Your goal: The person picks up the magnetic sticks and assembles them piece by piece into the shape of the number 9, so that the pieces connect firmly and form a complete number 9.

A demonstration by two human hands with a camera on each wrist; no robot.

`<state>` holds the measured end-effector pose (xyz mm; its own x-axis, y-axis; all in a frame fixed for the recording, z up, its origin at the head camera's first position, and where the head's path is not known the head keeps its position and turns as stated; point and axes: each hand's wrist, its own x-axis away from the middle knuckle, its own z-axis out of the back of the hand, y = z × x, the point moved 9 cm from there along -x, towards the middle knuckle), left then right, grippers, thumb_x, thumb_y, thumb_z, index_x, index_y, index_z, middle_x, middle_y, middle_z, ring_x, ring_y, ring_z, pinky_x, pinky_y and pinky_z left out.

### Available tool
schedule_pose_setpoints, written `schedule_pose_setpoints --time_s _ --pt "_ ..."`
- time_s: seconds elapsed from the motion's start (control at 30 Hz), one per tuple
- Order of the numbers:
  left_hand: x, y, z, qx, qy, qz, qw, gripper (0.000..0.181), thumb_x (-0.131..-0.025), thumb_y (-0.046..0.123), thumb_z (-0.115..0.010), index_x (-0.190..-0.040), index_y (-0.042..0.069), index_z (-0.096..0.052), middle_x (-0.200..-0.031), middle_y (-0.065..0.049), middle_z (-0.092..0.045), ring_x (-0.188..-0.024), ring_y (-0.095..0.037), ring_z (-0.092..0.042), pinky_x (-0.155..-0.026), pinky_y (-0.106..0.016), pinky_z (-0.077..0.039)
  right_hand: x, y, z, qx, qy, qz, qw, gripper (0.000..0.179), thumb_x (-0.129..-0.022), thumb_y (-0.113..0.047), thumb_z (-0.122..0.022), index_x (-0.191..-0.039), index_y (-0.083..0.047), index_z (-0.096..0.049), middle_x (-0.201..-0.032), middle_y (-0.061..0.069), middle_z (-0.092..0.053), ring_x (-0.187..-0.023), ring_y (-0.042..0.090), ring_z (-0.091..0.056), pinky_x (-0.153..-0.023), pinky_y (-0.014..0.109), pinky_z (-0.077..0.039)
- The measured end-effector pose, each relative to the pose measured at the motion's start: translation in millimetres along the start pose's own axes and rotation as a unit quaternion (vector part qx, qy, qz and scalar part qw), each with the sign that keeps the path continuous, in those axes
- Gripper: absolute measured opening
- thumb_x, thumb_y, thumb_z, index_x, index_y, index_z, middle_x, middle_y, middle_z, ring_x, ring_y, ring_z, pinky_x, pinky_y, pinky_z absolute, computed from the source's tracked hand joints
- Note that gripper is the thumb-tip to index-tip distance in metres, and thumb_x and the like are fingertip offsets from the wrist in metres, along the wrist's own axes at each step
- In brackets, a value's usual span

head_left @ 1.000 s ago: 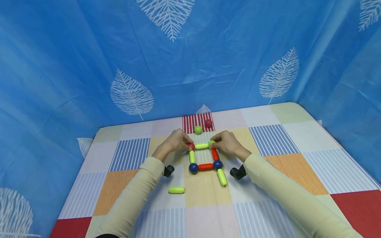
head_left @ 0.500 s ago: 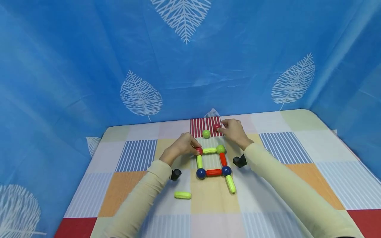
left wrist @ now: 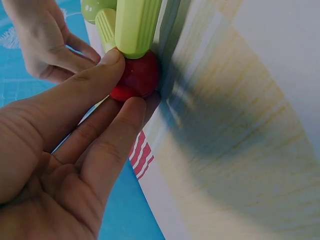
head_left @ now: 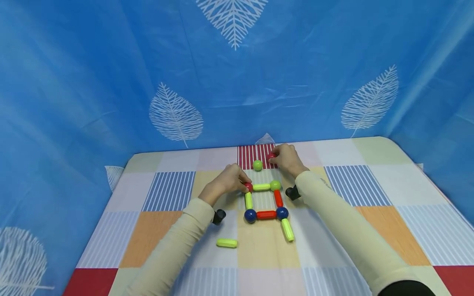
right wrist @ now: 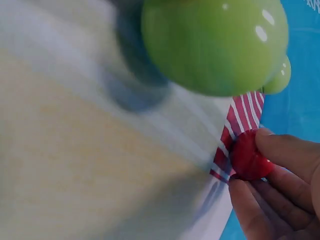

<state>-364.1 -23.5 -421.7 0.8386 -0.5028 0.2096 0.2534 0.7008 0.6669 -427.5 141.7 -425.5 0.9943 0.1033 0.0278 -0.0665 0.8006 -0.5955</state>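
My left hand (head_left: 228, 180) pinches a red ball (left wrist: 137, 77) at the far left corner of a square of rods and balls lying on the cloth. Yellow-green rods (head_left: 261, 187) meet that ball. A green ball (head_left: 275, 185) forms the far right corner, and blue balls (head_left: 250, 216) form the two near ones. Red rods (head_left: 266, 215) make the near and right sides. From the near right corner another yellow-green rod (head_left: 287, 230) sticks out. Farther back, my right hand (head_left: 289, 159) holds a loose red ball (right wrist: 250, 155) between thumb and fingers.
A loose green ball (head_left: 257, 165) lies left of my right hand. One loose yellow-green rod (head_left: 226, 243) lies nearer me on the left. The patchwork cloth (head_left: 266, 263) covers the table, and a blue curtain (head_left: 237, 102) hangs behind it.
My right hand has let go of the square's green corner ball and moved back to the loose red ball, which it now grips. My left hand stays on its red ball.
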Motion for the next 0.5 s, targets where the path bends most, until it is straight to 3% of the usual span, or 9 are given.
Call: schedule_pose_setpoints --time_s 0.1,0.23,0.5 --pt "2.1 1.5 1.4 0.003 0.003 -0.003 1.0 0.027 -0.078 -0.002 -0.081 -0.105 0.0 -0.076 -0.099 -0.007 -0.075 -0.099 -0.02 -0.068 -0.086 -0.027 -0.053 8.7 6.8 9.3 0.014 0.003 0.001 0.9999 0.021 -0.09 -0.009 -0.069 -0.105 0.005 -0.071 -0.095 0.018 -0.068 -0.089 0.029 -0.058 -0.077 0.038 -0.051" --pt "3.1 4.4 2.5 0.003 0.001 -0.007 1.0 0.027 -0.078 -0.002 -0.08 -0.105 0.0 -0.076 -0.099 -0.008 -0.075 -0.099 -0.021 -0.067 -0.086 -0.029 -0.054 35.6 27.4 28.3 0.028 0.007 -0.007 0.9995 0.027 -0.088 -0.007 -0.067 -0.109 0.009 -0.068 -0.101 0.023 -0.068 -0.093 0.033 -0.061 -0.083 0.043 -0.053" --pt "4.2 8.9 -1.0 -0.017 0.001 -0.018 0.9997 0.027 -0.078 -0.001 -0.081 -0.104 0.0 -0.076 -0.098 -0.008 -0.075 -0.098 -0.022 -0.066 -0.085 -0.03 -0.054 127.8 55.3 48.0 0.07 0.027 0.023 0.997 0.032 -0.086 -0.005 -0.069 -0.112 0.013 -0.066 -0.106 0.028 -0.067 -0.092 0.034 -0.065 -0.076 0.044 -0.057"
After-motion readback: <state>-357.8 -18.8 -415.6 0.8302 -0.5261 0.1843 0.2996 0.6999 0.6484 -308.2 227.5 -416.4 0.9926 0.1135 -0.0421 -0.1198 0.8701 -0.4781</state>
